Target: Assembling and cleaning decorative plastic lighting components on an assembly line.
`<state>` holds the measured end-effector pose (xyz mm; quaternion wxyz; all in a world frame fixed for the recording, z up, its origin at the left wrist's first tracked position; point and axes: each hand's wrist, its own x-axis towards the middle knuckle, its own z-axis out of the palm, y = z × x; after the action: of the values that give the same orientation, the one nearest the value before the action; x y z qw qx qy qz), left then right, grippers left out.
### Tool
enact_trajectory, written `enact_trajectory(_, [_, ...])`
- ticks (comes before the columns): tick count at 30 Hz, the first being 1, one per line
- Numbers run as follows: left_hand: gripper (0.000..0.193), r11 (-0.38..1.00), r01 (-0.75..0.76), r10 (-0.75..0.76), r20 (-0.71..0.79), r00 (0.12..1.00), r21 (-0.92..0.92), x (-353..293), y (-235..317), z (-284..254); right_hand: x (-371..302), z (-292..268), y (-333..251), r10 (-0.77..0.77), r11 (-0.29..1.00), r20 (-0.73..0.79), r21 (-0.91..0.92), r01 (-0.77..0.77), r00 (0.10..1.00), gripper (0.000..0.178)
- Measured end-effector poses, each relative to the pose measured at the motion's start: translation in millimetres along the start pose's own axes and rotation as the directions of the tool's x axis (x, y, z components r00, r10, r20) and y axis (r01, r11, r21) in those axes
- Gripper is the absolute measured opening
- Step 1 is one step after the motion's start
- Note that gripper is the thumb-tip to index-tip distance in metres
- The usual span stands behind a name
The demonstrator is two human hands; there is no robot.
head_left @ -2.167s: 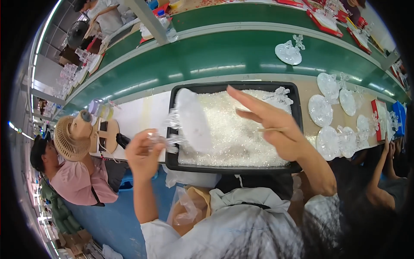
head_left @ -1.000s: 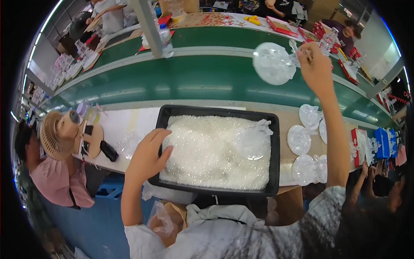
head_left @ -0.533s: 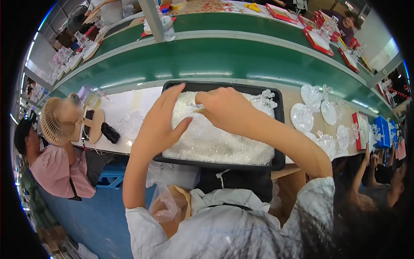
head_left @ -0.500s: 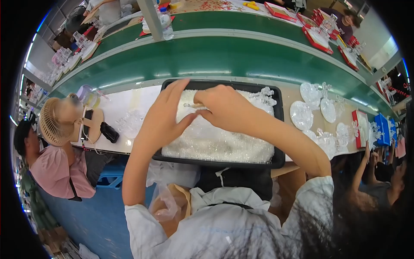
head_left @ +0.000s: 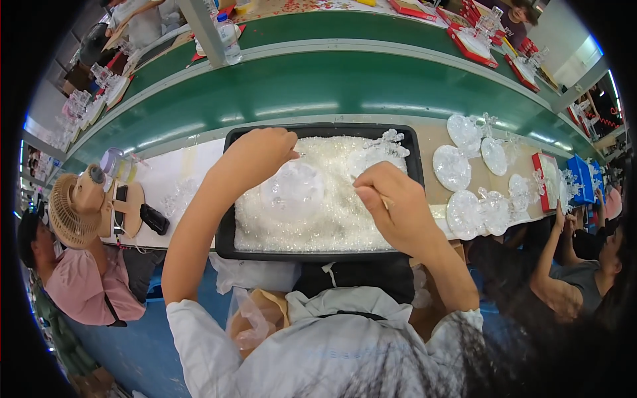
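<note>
A black rectangular tray [head_left: 312,256] filled with white glittering granules [head_left: 332,229] lies before me. On the granules, between my hands, rests a round whitish disc [head_left: 292,189] with small clear bits on it. My left hand [head_left: 262,152] hovers over the tray's far left part, fingers curled down past the disc's far edge; what they hold, if anything, is hidden. Above the tray's right half, my right hand [head_left: 397,202] is closed in a pinch, its content too small to make out. A clear ornament piece [head_left: 390,142] sits at the far right corner of the granules.
Right of the tray lie several clear round discs [head_left: 452,168], a red box [head_left: 544,179] and a blue bin [head_left: 580,180]. On the left are a beige fan [head_left: 74,205], a black object [head_left: 154,219] and clear pieces. A green conveyor [head_left: 312,86] runs behind. Other people sit at both sides.
My hands have drawn apart: they were close together above the granules, and now the right is over the right half. The whitish disc shows between them. The whole view has shifted slightly.
</note>
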<state>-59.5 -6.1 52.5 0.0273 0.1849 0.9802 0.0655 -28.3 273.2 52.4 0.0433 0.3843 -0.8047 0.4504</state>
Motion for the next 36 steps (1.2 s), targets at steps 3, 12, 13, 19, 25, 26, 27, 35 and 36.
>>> enact_trajectory(3, [0.017,0.999,-0.009,0.008,-0.01,1.0,-0.036,-4,6,3,3,28,18,-0.008,0.999,-0.122,-0.04,0.003,0.993,0.01])
enact_trajectory(12, [0.008,0.998,-0.053,0.049,0.179,0.983,0.019,9,7,-2,6,60,43,-0.003,0.998,0.1,-0.069,0.01,0.995,0.014])
enact_trajectory(13, [0.007,0.998,-0.05,0.043,0.194,0.98,0.033,10,8,-2,5,55,38,-0.045,0.998,0.111,0.053,0.04,0.993,0.013])
enact_trajectory(19, [0.011,0.996,0.012,-0.022,0.118,0.993,0.085,0,8,10,-19,30,32,0.002,0.996,0.121,-0.091,0.009,0.993,0.016])
enact_trajectory(25, [0.013,0.984,0.071,-0.082,0.06,0.995,0.163,-11,17,11,-34,6,10,0.119,0.992,0.243,0.017,-0.127,0.963,0.009])
enact_trajectory(26, [0.013,0.983,0.074,-0.086,0.063,0.994,0.167,-11,15,13,-33,6,13,0.116,0.992,0.244,0.023,-0.125,0.963,0.009])
enact_trajectory(27, [0.012,0.986,0.071,-0.075,0.027,0.997,0.149,-10,15,16,-34,8,17,0.072,0.986,0.372,0.111,-0.122,0.925,0.007])
enact_trajectory(35, [0.011,0.98,0.06,-0.051,-0.053,0.997,0.191,-6,7,10,-12,24,28,-0.055,0.947,0.274,0.318,-0.036,0.96,0.01])
enact_trajectory(36, [0.011,0.983,0.051,-0.041,-0.057,0.997,0.176,-4,7,13,-11,24,26,-0.056,0.947,0.272,0.321,-0.036,0.961,0.01])
